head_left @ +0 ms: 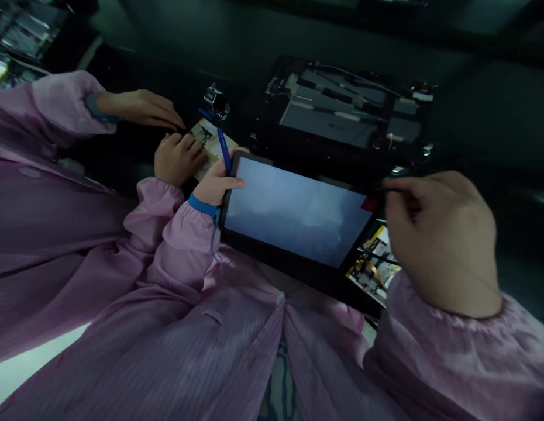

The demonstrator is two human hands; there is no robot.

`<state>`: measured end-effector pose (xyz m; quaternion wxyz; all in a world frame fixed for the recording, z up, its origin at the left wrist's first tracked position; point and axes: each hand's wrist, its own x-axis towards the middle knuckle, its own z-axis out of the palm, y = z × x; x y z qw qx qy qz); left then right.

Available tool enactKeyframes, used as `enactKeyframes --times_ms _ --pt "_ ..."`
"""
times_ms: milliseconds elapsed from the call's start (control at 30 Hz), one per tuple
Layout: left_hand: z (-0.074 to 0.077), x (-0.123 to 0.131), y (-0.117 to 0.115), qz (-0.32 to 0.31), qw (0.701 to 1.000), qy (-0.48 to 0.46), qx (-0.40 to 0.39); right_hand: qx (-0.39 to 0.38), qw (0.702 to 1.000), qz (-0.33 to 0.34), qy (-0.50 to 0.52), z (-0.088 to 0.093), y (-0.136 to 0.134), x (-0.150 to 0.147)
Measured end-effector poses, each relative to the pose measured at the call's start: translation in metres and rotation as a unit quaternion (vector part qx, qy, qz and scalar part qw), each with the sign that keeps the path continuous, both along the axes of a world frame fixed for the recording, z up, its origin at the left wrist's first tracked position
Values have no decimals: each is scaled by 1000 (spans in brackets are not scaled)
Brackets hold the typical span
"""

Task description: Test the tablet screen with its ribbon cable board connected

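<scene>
My left hand [214,186] grips the left edge of a tablet-like display panel [298,210], its thumb lying on the front. The panel is tilted, with a pale, cloudy reflective face and a dark border. A blue pen [224,151] sticks up by the fingers of that hand; whether they hold it is hard to tell. At the panel's upper right corner my right hand [443,240] is closed in a pinch, close to a small red tab [369,203]. What lies between its thumb and finger is dark and cannot be made out.
Behind the panel lies an opened device housing [337,105] with cables and grey plates. A shiny metal cylinder [216,102] stands left of it. A co-worker's hands [143,108] are at the left, near a printed yellow-and-white card [210,139]. Another printed sheet [375,263] lies below my right hand.
</scene>
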<state>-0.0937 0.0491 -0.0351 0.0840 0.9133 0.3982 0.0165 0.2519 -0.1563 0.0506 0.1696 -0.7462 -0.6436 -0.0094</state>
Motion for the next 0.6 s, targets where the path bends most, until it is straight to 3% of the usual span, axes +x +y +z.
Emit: enactKeyframes --times_ms 100,200,333,400,500,600 --pt "1 3 1 40 998 -39 -8 7 999 -32 25 -17 -12 21" --pt "2 5 1 39 999 -37 -11 8 997 -26 67 -28 -18 27" --pt "2 5 1 26 999 -21 12 -14 995 -39 87 -28 -20 22" --pt "2 5 0 32 999 -5 19 19 997 -38 59 -25 -20 13" --pt "3 5 0 47 998 35 29 78 997 16 12 -24 -17 -19" --pt "3 6 0 51 997 47 30 44 988 146 27 -29 -10 -65"
